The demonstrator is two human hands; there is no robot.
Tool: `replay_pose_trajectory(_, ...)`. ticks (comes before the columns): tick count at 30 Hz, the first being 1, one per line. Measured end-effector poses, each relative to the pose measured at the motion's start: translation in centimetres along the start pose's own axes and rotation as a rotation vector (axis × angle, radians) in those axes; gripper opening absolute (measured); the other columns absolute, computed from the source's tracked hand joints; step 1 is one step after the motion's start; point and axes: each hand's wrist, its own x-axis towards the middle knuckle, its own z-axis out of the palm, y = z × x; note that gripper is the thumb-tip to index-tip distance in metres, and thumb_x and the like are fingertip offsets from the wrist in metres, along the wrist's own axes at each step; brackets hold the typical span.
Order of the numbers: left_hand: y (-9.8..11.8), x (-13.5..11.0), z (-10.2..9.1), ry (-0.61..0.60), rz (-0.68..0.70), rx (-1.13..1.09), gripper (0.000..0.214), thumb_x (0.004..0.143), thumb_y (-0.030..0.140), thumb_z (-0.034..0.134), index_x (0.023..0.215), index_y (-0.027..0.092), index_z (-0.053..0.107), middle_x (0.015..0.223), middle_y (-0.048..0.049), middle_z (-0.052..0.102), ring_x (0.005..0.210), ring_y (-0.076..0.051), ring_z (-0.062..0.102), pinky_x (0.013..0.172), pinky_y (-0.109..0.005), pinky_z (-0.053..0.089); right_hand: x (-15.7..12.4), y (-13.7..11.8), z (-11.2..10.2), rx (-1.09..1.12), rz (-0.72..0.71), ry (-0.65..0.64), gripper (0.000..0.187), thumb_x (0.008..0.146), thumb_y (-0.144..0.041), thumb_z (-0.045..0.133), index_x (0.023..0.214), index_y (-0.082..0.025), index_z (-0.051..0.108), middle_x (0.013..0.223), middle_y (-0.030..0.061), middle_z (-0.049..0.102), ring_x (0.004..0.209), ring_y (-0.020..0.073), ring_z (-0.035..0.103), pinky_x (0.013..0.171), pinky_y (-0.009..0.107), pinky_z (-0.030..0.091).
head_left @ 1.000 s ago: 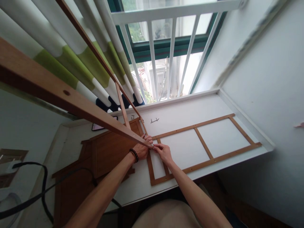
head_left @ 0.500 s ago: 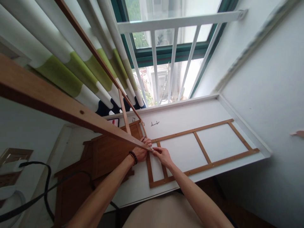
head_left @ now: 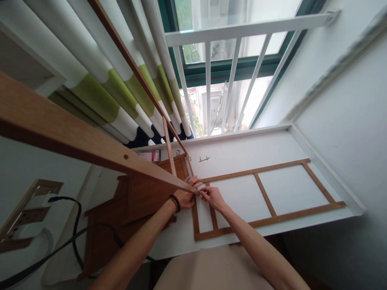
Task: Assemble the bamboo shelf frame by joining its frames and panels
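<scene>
A long wooden frame [head_left: 142, 171] rises at a slant from the middle of the white ledge toward the upper left. My left hand [head_left: 186, 196] is closed around the lower end of its near rail, a beaded bracelet at the wrist. At the tip of that rail, the thumb and forefinger of my right hand [head_left: 213, 197] are pinched together; whatever is between them is too small to make out. Beneath and right of my hands, a second wooden frame [head_left: 264, 194] with crossbars lies flat on the ledge.
Several screws [head_left: 204, 159] lie on the white ledge [head_left: 242, 151] behind my hands. Brown wooden panels [head_left: 151, 191] are stacked at left. A black cable [head_left: 75, 237] runs from a wall socket. Striped curtains [head_left: 99, 96] and a white window railing [head_left: 248, 30] stand behind.
The view has shifted, so the scene sits farther right in the picture. My left hand still grips the rail, and my right fingers stay pinched at its tip.
</scene>
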Motion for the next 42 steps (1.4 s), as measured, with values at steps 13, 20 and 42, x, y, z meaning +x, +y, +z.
replay_pose_trajectory(13, 3.9, -4.9, 2.7, 0.203, -1.268, -1.66, 0.012, 0.079, 0.019, 0.052, 0.083, 0.011, 0.061, 0.069, -0.0066, 0.065, 0.049, -0.008, 0.055, 0.044, -0.019, 0.039, -0.3, 0.5, 0.0, -0.005, 0.038, 0.03, 0.025, 0.077, -0.038, 0.052, 0.081, -0.016, 0.064, 0.065, 0.0023, 0.065, 0.059, 0.0131, 0.061, 0.06, 0.023, 0.048)
replay_pose_trajectory(20, 4.3, -2.1, 4.4, 0.836, -1.376, -1.908, 0.007, 0.077, 0.009, 0.057, 0.071, 0.011, 0.06, 0.064, -0.0061, 0.066, 0.061, -0.012, 0.063, 0.052, -0.018, 0.048, -0.4, 0.3, 0.3, -0.001, 0.015, 0.033, 0.024, 0.078, -0.037, 0.05, 0.081, -0.017, 0.062, 0.071, 0.0037, 0.066, 0.061, 0.0143, 0.062, 0.06, 0.025, 0.049)
replay_pose_trajectory(42, 4.0, -2.3, 6.1, 0.92, -1.139, -1.701, 0.017, 0.081, 0.016, 0.054, 0.073, 0.005, 0.064, 0.073, -0.0126, 0.069, 0.067, -0.017, 0.067, 0.071, -0.028, 0.055, -0.9, -0.2, 1.1, -0.115, -0.11, 0.109, 0.018, 0.082, -0.029, 0.044, 0.083, -0.018, 0.059, 0.075, 0.0035, 0.064, 0.071, 0.0141, 0.059, 0.07, 0.026, 0.045)
